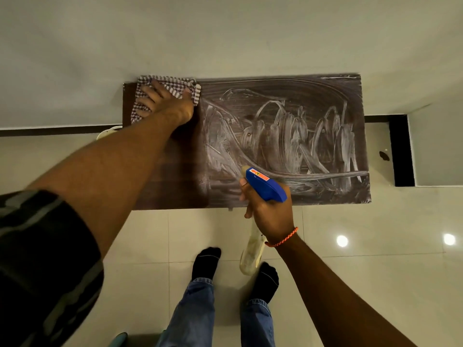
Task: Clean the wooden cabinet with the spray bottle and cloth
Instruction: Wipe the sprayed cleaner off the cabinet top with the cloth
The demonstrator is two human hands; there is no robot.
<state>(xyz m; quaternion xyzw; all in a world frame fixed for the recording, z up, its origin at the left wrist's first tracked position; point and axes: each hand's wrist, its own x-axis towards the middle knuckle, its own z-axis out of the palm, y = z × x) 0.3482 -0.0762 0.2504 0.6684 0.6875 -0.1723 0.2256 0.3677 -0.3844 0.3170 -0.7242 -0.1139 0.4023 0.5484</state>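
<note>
Spray bottle (265, 184) neck behind right hand (271, 217)

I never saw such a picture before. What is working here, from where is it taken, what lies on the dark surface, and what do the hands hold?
No machine works here: these are a person's two bare hands. The picture comes from a camera on the person's head, looking down. The left hand presses a checked cloth on the wooden cabinet top, at its far left corner. The right hand grips a spray bottle with a blue head. White smears cover the right part of the top.
</note>
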